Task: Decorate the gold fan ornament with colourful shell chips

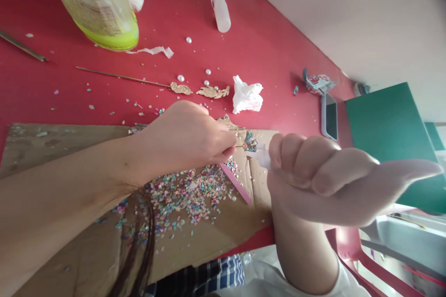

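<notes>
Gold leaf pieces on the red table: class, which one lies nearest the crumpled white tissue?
The gold leaf piece right beside the tissue, with small pearls by it; the other gold leaf piece lies farther off, at the tip of a long thin rod.

My left grip pinches a thin wire between thumb and fingertips. At the wire's end sits a small cluster of colored chips, mostly blue and cream, bunched tightly together. My right grip curls into a fist around a white plastic bottle, with only its end showing past my fingers, just beside the cluster. I can't tell whether they touch. Below them, a loose heap of similar chips spreads across a cardboard sheet, right under my left wrist.
</notes>
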The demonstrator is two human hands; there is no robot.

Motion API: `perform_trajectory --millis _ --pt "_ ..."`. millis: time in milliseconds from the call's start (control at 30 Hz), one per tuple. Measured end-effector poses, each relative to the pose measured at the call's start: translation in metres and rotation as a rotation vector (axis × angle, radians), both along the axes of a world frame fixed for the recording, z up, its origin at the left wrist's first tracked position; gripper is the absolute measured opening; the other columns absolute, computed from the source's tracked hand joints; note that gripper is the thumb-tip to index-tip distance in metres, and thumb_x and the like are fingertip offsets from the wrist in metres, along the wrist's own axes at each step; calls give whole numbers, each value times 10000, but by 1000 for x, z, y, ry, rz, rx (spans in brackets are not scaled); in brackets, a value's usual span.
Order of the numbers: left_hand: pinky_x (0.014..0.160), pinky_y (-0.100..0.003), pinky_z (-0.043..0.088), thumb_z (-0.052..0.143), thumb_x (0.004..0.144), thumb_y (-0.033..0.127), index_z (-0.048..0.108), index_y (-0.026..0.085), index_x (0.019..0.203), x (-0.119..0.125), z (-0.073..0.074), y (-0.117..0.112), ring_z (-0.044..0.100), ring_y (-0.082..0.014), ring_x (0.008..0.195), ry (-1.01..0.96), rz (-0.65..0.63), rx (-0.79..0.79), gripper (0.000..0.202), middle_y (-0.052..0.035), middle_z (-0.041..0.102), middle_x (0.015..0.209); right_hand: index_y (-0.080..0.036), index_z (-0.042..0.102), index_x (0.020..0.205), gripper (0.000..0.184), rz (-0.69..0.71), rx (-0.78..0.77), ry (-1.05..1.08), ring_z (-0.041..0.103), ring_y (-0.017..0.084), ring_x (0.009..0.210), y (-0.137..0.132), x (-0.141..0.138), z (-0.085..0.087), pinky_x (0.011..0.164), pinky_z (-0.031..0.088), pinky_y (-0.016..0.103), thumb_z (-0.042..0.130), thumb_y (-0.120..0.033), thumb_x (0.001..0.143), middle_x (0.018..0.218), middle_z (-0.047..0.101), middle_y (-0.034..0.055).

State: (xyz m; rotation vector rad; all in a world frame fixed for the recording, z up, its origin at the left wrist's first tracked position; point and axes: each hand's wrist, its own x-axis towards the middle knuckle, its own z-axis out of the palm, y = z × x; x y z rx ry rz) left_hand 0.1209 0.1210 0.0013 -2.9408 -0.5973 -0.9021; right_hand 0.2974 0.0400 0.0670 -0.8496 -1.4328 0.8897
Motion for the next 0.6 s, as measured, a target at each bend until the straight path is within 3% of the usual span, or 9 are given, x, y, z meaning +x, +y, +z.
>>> perform_trajectory --millis 200,367,600 --pt "490 -344 224 524 946 341 612 245 659 1 -1 0 479 -156 473 11 9 -4 315 33 636 546 -175 234 500 615 8 154 142 328 83 422 7 -2 -9 479 346 262 271 -449 1050 475 180 -40" --pt "458 -352 243 551 928 323 593 252 630 1 0 0 502 -183 453 -31 15 34 309 40 617 523 -182 240 494 618 27 155 144 354 91 426 8 -2 -10 491 358 265 260 -451 1050 467 192 -39" --pt "484 -345 238 569 923 307 624 254 686 1 0 0 501 -163 461 -12 6 21 249 41 612 531 -162 251 485 638 -68 190 177 268 67 390 14 0 -6 483 337 237 268 -428 1065 450 226 -47"
